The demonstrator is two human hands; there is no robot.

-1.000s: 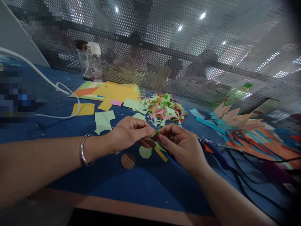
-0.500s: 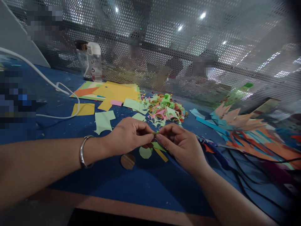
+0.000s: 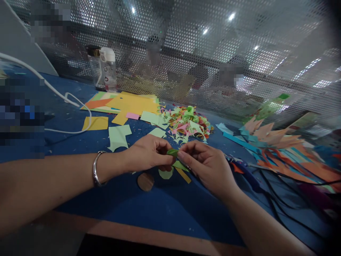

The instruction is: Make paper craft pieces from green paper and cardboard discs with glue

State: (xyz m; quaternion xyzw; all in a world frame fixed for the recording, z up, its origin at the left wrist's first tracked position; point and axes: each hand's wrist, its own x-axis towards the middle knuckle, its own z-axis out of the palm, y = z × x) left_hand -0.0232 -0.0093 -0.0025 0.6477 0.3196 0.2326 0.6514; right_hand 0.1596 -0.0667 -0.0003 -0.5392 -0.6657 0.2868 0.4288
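A small curled piece of green paper (image 3: 172,152) is pinched in the fingertips of my right hand (image 3: 206,160). My left hand (image 3: 147,151), with a silver bangle at the wrist, is closed around the paper's other end, thumb below and index finger above. Under the hands lie a pale green paper disc (image 3: 165,173), partly covered, a green paper strip (image 3: 180,165) and a narrow yellow strip (image 3: 183,175). A round brown wooden-looking disc (image 3: 145,181) rests on the blue table just below my left hand.
Behind my hands is a heap of colourful paper scraps (image 3: 190,122). Yellow sheets (image 3: 135,103) and two bottles (image 3: 108,69) stand farther left, near a white cable (image 3: 50,89). At right lie dark cables (image 3: 271,199), a blue-handled tool (image 3: 246,174) and orange cut paper (image 3: 306,160).
The green paper between my fingertips shows more now. My left thumb and index finger have parted slightly around it, and the left hand covers more of the pale green disc.
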